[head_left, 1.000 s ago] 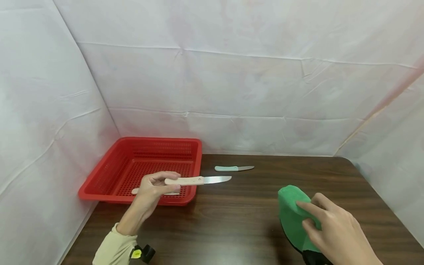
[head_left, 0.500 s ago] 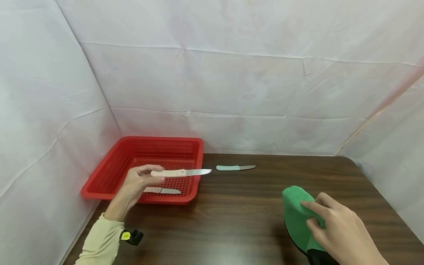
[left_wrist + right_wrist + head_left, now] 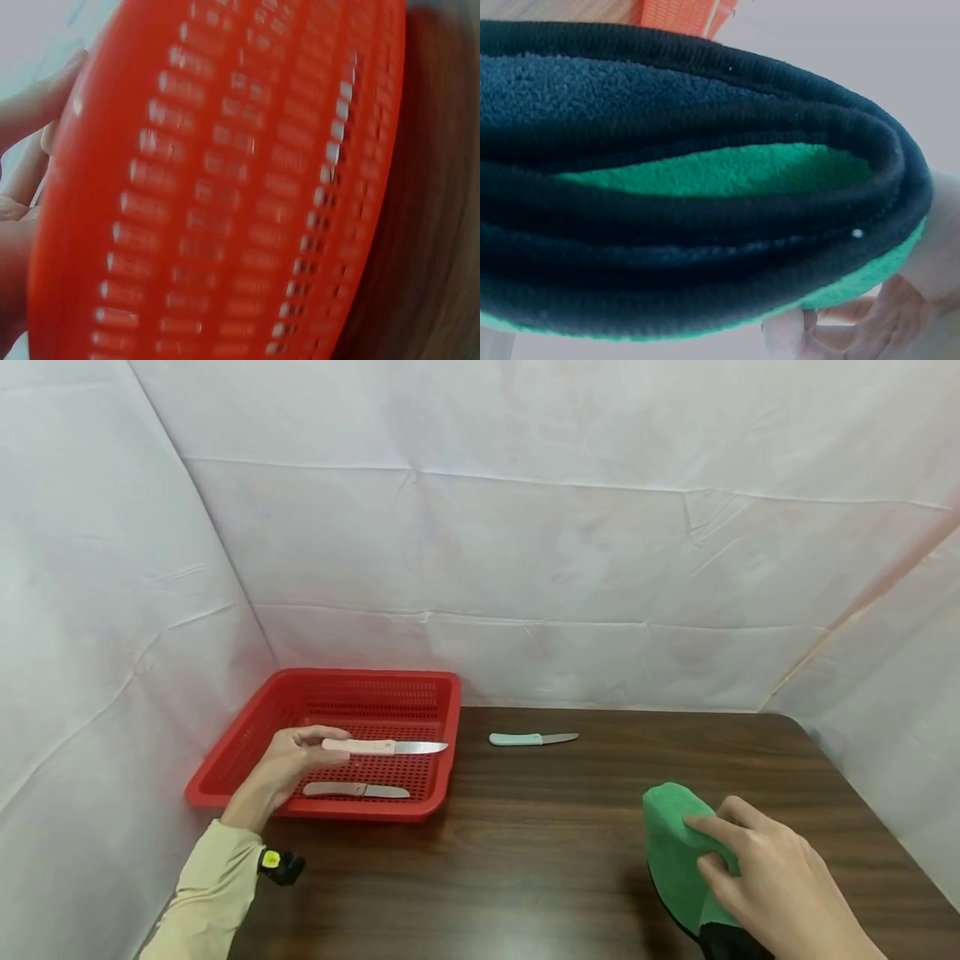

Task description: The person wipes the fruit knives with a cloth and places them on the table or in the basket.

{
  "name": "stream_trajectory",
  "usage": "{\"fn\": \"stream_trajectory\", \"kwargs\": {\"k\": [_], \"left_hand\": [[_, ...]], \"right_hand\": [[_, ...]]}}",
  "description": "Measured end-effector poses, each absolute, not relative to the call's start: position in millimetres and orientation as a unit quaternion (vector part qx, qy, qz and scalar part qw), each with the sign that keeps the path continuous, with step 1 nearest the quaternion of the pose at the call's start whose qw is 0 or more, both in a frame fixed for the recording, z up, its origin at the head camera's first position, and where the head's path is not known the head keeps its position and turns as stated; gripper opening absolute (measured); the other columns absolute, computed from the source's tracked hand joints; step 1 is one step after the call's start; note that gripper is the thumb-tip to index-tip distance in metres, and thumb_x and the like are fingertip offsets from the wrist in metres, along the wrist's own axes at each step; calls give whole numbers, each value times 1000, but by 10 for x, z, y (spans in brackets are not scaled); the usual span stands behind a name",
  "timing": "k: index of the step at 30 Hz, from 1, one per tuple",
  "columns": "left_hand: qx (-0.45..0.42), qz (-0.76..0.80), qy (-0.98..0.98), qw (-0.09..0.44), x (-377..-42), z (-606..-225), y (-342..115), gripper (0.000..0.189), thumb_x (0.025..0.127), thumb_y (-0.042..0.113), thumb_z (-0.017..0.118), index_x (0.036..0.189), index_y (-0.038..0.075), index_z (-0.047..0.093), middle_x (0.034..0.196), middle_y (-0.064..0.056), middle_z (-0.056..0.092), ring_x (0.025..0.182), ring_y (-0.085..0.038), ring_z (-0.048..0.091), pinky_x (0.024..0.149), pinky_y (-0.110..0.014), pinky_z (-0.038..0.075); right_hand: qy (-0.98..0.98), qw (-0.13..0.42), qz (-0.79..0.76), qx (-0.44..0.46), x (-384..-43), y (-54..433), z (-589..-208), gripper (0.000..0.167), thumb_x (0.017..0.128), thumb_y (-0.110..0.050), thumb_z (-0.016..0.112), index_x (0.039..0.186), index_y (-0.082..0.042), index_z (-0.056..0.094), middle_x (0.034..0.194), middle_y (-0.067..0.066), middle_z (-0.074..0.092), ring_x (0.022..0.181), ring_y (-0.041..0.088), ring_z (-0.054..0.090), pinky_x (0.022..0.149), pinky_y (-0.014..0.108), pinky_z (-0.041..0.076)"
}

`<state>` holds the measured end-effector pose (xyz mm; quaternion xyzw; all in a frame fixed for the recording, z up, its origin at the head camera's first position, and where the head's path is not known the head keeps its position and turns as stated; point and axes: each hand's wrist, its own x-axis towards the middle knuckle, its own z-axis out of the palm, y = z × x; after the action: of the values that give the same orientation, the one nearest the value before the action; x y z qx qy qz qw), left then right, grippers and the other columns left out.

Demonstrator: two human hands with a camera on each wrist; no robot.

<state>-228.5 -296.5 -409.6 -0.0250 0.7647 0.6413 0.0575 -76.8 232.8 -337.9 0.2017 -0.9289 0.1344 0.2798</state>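
Note:
My left hand (image 3: 292,758) pinches the pale handle of a knife (image 3: 360,747) above the red basket (image 3: 442,777), its blade pointing right. Below it, a second pale-handled knife (image 3: 336,788) lies in the basket near the front wall. In the left wrist view the basket's slotted wall (image 3: 247,187) hides most of the hand. At the right, my right hand (image 3: 772,864) grips a folded green cloth (image 3: 678,843) between thumb and fingers. The right wrist view shows the cloth's dark edging (image 3: 705,225) and dark inner side close up.
A knife with a light green handle (image 3: 516,739) lies on the brown wooden table (image 3: 540,843), right of the basket, blade pointing right. White sheeting (image 3: 525,543) stands behind the table and on both sides.
My left hand has carried the knife leftward and slightly away, over the basket, which uncovers the knife lying inside. The right hand with the cloth has shifted only slightly right in view.

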Motion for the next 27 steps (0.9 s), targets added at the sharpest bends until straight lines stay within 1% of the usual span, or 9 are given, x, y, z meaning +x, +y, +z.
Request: {"fn": "stream_trajectory", "kwargs": {"k": [2, 5, 6, 9, 12, 16, 19, 23, 27], "left_hand": [[-27, 621, 782, 57, -2337, -4105, -3024, 42, 75, 20, 81, 113, 6, 68, 103, -5, 67, 91, -21, 59, 75, -33, 54], [-29, 588, 806, 60, -2397, -4122, -3101, 48, 75, 24, 81, 116, 5, 66, 108, -8, 66, 94, -24, 57, 80, -38, 53], [-31, 578, 814, 60, -2414, -4135, -3125, 52, 75, 25, 81, 119, 3, 64, 111, -9, 64, 95, -25, 56, 82, -40, 52], [-35, 561, 824, 68, -2456, -4168, -3182, 58, 74, 26, 81, 121, 1, 61, 115, -13, 62, 95, -26, 57, 85, -45, 51], [-34, 547, 833, 73, -2493, -4198, -3217, 59, 73, 24, 82, 122, -1, 61, 116, -14, 62, 94, -23, 58, 84, -46, 52], [-31, 513, 854, 79, -2538, -4234, -3225, 55, 73, 20, 82, 119, -2, 62, 109, -13, 65, 90, -22, 58, 81, -43, 52], [-40, 484, 870, 83, -2559, -4249, -3212, 52, 71, 21, 83, 115, 0, 66, 101, -10, 68, 88, -22, 58, 78, -36, 49], [-54, 453, 886, 82, -2579, -4257, -3190, 48, 70, 23, 84, 110, 2, 69, 98, -9, 68, 86, -21, 57, 72, -29, 48], [-47, 433, 897, 81, -2600, -4285, -3178, 37, 73, 12, 81, 105, -1, 70, 96, -13, 67, 83, -21, 53, 65, -27, 48]], "right_hand": [[-931, 277, 133, 196, -764, 2336, -3382, 33, 57, 1, 67, 89, -8, 73, 77, -16, 45, 56, -5, 31, 44, 19, 27], [-937, 266, 133, 183, -754, 2347, -3390, 34, 58, 1, 68, 90, -9, 73, 80, -14, 49, 56, -5, 33, 44, 19, 27], [-938, 263, 132, 181, -750, 2350, -3394, 34, 58, 1, 68, 90, -9, 73, 81, -14, 49, 56, -5, 32, 44, 19, 27], [-942, 254, 132, 175, -743, 2356, -3407, 34, 59, 1, 69, 91, -9, 73, 81, -14, 49, 56, -5, 31, 44, 19, 26], [-945, 247, 131, 172, -738, 2359, -3424, 34, 59, 1, 70, 91, -9, 73, 82, -13, 48, 56, -4, 31, 44, 19, 27], [-948, 236, 126, 171, -735, 2364, -3442, 34, 59, 0, 71, 92, -9, 73, 83, -12, 48, 56, -4, 31, 45, 19, 27], [-948, 235, 122, 175, -731, 2373, -3454, 34, 59, -1, 72, 92, -9, 73, 82, -13, 47, 56, -3, 31, 45, 19, 27], [-947, 240, 119, 179, -723, 2389, -3467, 33, 58, -1, 72, 91, -10, 73, 81, -13, 46, 55, -4, 30, 44, 19, 27], [-946, 240, 122, 181, -711, 2402, -3475, 34, 58, -1, 73, 91, -10, 73, 81, -13, 47, 55, -5, 29, 44, 19, 26]]}}
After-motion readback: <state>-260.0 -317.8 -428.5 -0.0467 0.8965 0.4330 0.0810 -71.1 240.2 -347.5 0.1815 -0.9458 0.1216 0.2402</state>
